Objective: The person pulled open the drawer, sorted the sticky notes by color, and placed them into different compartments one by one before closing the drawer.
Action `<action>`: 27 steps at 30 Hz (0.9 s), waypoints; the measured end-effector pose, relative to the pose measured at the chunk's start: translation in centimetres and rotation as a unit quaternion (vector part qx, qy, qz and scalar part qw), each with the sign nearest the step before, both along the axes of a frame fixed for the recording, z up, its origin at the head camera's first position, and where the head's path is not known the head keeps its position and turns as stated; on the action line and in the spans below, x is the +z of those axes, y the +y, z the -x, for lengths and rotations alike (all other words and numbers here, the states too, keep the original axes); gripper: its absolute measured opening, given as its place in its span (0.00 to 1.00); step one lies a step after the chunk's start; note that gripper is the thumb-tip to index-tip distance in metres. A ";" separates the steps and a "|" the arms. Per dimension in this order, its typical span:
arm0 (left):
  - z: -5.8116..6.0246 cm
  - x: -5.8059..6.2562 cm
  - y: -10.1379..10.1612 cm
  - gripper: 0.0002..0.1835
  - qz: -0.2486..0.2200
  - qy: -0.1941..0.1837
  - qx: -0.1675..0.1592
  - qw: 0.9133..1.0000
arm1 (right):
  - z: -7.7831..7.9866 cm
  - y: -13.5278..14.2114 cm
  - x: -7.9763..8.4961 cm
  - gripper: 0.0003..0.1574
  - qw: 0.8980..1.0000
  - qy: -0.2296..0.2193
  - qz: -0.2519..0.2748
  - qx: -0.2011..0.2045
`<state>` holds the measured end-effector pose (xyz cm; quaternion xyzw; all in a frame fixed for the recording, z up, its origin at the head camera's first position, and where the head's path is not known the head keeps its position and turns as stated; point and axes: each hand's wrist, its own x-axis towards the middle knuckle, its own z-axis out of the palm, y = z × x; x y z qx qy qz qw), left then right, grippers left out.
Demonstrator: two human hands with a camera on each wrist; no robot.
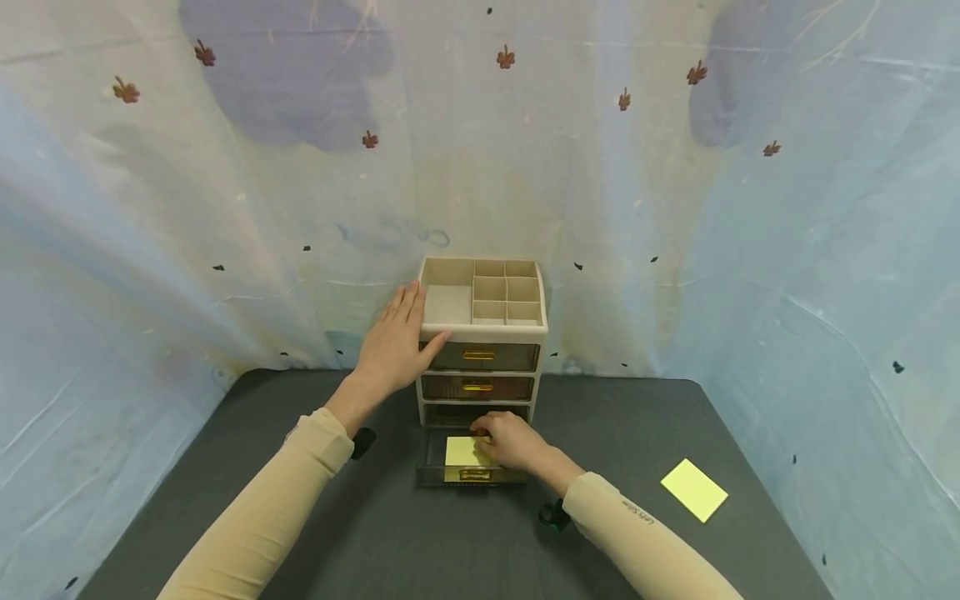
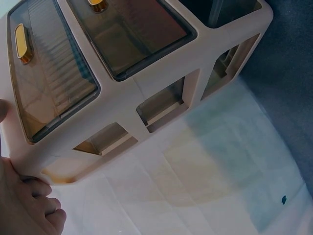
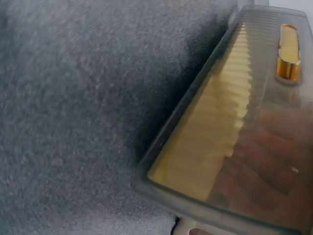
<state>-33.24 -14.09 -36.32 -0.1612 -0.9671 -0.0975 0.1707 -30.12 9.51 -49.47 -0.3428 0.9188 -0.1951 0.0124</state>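
Observation:
A small cream drawer organizer [image 1: 538, 367] stands against the curtain, with its lowest see-through drawer [image 1: 431, 477] pulled out. My left hand [image 1: 393, 342] rests on the organizer's upper left side, fingers along the side and thumb across the front edge. In the left wrist view, part of that hand [image 2: 24, 200] shows beside the frame. Inside the pulled-out drawer lies a yellow sticky note pad [image 1: 459, 454]. My right hand [image 1: 513, 442] reaches in from the right, its curled fingers at the pad's right edge. Through the drawer front, the right wrist view shows those fingers [image 3: 269, 161] beside the yellow paper.
Another yellow sticky note pad [image 1: 694, 490] lies on the dark tabletop [image 1: 615, 442] at the right. Two upper drawers with gold handles [image 1: 478, 355] are closed. Divided compartments [image 1: 491, 289] form the organizer's top. A patterned curtain [image 1: 480, 167] surrounds the table.

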 end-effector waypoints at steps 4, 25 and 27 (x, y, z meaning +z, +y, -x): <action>0.0 -0.1 0.0 0.49 -0.001 0.002 -0.001 1.000 | -0.4 0.1 0.2 0.20 1.000 -0.001 0.030 -0.003; 0.1 -0.2 -0.1 0.49 -0.008 0.009 -0.004 1.000 | -2.9 1.7 2.0 0.21 0.963 -0.036 0.258 -0.061; 0.1 -0.2 0.0 0.49 -0.009 0.006 -0.004 1.000 | -3.1 2.0 2.1 0.21 0.958 -0.030 0.276 -0.068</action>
